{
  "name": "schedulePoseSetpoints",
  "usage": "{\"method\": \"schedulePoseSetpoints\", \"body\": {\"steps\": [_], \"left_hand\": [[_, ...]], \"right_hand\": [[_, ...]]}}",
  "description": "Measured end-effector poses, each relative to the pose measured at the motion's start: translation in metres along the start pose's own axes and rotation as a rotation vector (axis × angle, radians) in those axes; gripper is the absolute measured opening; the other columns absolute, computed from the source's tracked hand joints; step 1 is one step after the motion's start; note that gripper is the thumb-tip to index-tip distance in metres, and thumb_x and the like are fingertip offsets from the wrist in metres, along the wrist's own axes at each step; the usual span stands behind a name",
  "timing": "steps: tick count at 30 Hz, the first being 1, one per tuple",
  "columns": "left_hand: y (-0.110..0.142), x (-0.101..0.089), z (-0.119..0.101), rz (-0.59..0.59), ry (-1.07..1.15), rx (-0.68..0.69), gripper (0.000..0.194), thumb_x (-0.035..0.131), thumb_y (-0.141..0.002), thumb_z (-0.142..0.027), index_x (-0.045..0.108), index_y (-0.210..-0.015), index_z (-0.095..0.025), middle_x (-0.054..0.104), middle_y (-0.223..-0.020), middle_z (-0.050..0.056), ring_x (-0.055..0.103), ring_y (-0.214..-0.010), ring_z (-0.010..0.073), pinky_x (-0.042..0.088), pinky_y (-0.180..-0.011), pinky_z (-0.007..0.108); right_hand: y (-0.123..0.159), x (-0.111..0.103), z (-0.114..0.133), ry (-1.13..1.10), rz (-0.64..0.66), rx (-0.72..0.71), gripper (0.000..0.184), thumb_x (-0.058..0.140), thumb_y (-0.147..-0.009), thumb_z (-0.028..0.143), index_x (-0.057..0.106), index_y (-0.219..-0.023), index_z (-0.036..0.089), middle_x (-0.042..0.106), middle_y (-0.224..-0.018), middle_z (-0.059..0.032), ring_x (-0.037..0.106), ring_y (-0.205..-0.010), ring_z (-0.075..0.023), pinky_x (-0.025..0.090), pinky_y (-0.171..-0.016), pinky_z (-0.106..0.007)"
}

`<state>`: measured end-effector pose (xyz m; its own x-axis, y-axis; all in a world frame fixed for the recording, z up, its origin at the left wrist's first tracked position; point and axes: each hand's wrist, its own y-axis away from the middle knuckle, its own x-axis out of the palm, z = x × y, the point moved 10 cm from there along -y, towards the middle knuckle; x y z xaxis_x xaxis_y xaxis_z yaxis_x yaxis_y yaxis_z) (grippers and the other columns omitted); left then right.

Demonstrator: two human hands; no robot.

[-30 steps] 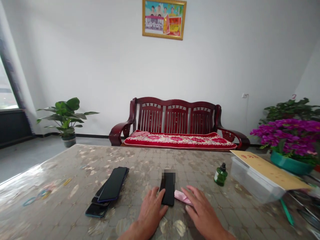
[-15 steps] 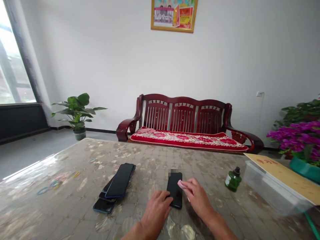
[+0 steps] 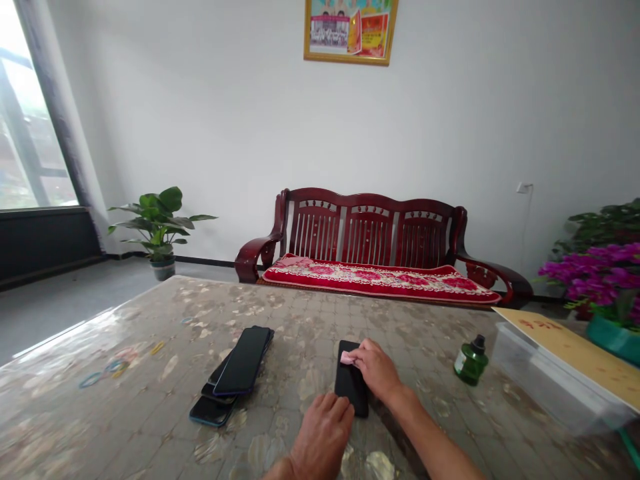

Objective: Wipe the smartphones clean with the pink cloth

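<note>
A black phone (image 3: 344, 387) lies flat on the table, its long side pointing away from me. My right hand (image 3: 377, 368) pinches a small pink cloth (image 3: 347, 358) and presses it on the upper part of the phone. Curled at the phone's lower left edge, the fingers of my left hand (image 3: 325, 427) grip it against the table; the thumb is hidden. To the left rests an uneven stack of several dark phones (image 3: 243, 363), the top one tilted to the right.
On the patterned table (image 3: 150, 400), coloured rubber bands (image 3: 115, 365) lie at the left. A green bottle (image 3: 471, 363) with a black top stands at the right, beside a clear plastic box (image 3: 535, 380) under a yellowish board (image 3: 570, 343). Behind the table is a wooden bench (image 3: 367, 230).
My right hand has moved left with the cloth, from the phone's right edge onto its upper part. My left hand has shifted slightly right and nearer to me along the phone.
</note>
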<state>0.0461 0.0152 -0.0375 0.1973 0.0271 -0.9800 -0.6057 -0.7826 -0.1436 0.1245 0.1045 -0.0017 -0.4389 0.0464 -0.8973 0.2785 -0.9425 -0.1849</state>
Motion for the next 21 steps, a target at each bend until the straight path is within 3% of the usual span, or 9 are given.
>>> {"method": "schedulePoseSetpoints", "body": {"steps": [5,10,14,18,21], "left_hand": [[0.001,0.004,0.000,0.027,0.012,0.003,0.029,0.052,-0.094,-0.021,0.060,-0.122,-0.017,0.062,-0.122,0.012,0.056,-0.109,0.0272,0.047,-0.095,0.042],[0.000,0.006,0.002,0.027,0.018,-0.003,0.028,0.049,-0.097,-0.024,0.060,-0.122,-0.017,0.062,-0.124,0.010,0.055,-0.113,0.0278,0.047,-0.097,0.043],[-0.003,0.009,0.002,0.037,-0.006,0.008,0.028,0.047,-0.098,-0.026,0.060,-0.120,-0.016,0.062,-0.123,0.012,0.057,-0.109,0.0283,0.049,-0.093,0.044],[-0.004,0.011,0.000,0.050,-0.042,0.024,0.032,0.043,-0.099,-0.023,0.058,-0.126,-0.014,0.063,-0.122,0.014,0.057,-0.107,0.0278,0.049,-0.090,0.043],[-0.003,0.011,-0.002,0.065,-0.048,0.038,0.035,0.043,-0.099,-0.024,0.055,-0.130,-0.014,0.062,-0.123,0.014,0.057,-0.108,0.0277,0.048,-0.091,0.042]], "right_hand": [[-0.014,-0.002,-0.002,0.004,-0.004,-0.015,0.030,0.059,-0.096,0.040,0.060,-0.119,0.020,0.060,-0.123,-0.0071,0.061,-0.105,-0.0221,0.053,-0.090,-0.041],[0.009,0.005,0.005,-0.039,0.025,-0.092,0.031,0.045,-0.101,0.037,0.073,-0.098,0.023,0.063,-0.094,-0.0026,0.060,-0.090,-0.0151,0.046,-0.082,-0.027],[0.026,0.013,0.012,-0.086,0.054,-0.175,0.025,0.052,-0.097,0.028,0.076,-0.093,0.028,0.060,-0.087,-0.0002,0.059,-0.087,-0.0132,0.041,-0.074,-0.022],[0.003,0.012,0.006,-0.047,0.027,-0.131,0.026,0.049,-0.099,0.029,0.075,-0.094,0.028,0.062,-0.091,-0.0009,0.060,-0.089,-0.0135,0.044,-0.079,-0.023],[-0.024,0.011,-0.001,0.009,0.023,-0.059,0.023,0.054,-0.098,0.037,0.069,-0.105,0.021,0.064,-0.106,-0.0041,0.061,-0.095,-0.0173,0.050,-0.086,-0.032]]}}
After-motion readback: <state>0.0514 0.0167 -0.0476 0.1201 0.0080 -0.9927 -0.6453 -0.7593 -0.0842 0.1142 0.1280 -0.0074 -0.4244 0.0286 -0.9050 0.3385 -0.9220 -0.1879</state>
